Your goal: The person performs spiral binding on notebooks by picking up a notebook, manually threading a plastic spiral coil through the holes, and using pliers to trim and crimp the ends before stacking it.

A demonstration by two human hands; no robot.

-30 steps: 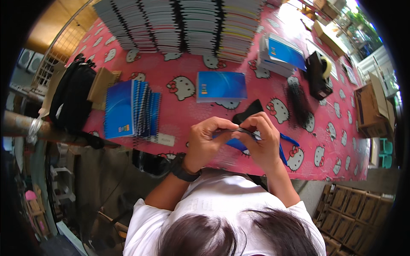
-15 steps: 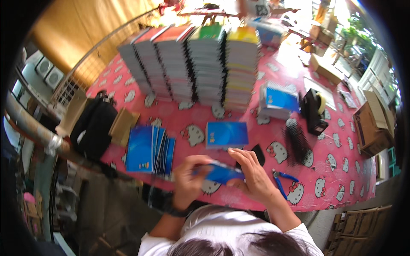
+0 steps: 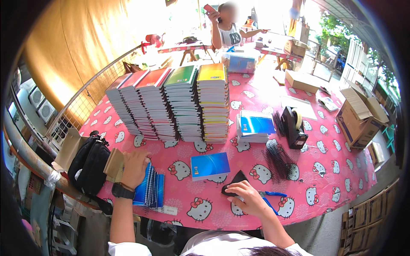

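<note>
Bright daylight, blown-out glare at top, fisheye bending, dark vignetted rim.

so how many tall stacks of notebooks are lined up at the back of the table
5, side by side in a row: a dark-covered stack at far left, two red-topped stacks, a green-topped stack, and a yellow-topped stack at right. A separate short blue pile isn't counted.

Only one view: worn on the head, looking forward and steeply down over the counter (image 3: 299, 200) from its near edge. Close enough to catch the left hand (image 3: 134, 167) and right hand (image 3: 247, 197) coming up from the lower edge. Strong fisheye bend (straight edges curve toward the dark rim). Farther off, stacks of spiral notebooks (image 3: 175, 102), then another person (image 3: 226, 30) at distant tables.
</note>
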